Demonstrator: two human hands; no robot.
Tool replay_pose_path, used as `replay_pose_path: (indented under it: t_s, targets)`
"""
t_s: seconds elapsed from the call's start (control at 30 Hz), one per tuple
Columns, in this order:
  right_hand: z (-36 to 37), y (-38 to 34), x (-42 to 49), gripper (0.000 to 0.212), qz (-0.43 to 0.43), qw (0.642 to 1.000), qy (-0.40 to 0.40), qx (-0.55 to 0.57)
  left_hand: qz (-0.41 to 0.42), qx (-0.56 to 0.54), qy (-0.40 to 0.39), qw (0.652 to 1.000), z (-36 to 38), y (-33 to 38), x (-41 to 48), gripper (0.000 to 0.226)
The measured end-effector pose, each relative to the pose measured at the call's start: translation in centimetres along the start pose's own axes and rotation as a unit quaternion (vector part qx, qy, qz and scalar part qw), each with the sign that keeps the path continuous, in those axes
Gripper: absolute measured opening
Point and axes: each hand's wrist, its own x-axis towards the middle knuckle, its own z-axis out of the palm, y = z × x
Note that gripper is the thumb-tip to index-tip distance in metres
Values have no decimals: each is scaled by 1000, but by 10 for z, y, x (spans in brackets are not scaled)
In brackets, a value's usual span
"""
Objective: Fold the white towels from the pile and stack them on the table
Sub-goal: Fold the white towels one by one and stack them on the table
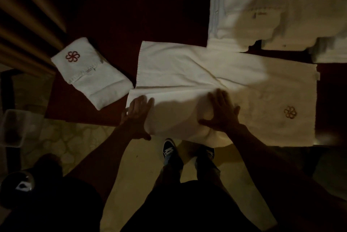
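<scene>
A large white towel [234, 81] with a gold flower mark lies spread across the dark red table [116, 25], its near edge hanging over the front. My left hand [138, 114] rests at the towel's near left edge, fingers straight, thumb below the edge. My right hand [222, 113] lies flat on the towel's middle with fingers spread. A folded white towel [90, 74] with a red flower mark sits at the table's left. The pile of white towels [262, 10], one with a blue flower, lies at the back right.
A brown curtain [28, 16] hangs behind the table at the left. A clear plastic box [16, 128] stands on the floor at the left. My shoes [170, 149] are on the pale patterned floor under the table's front edge.
</scene>
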Motion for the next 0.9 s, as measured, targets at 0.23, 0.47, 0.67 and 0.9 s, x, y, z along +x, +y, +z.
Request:
replay_pose_path:
  t_s: [0.23, 0.47, 0.67, 0.9]
  targets:
    - [2, 11, -15, 88, -45, 987, 135, 78, -31, -74, 144, 986, -19, 9, 16, 68]
    - [-2, 56, -25, 76, 81, 972, 189, 113, 30, -95, 183, 978, -33, 73, 48, 58]
    - [7, 102, -51, 116, 230, 964, 29, 127, 19, -106, -19, 994, -20, 112, 60, 117]
    - [4, 137, -45, 124, 175, 976, 32, 126, -27, -101, -62, 993, -20, 128, 60, 139]
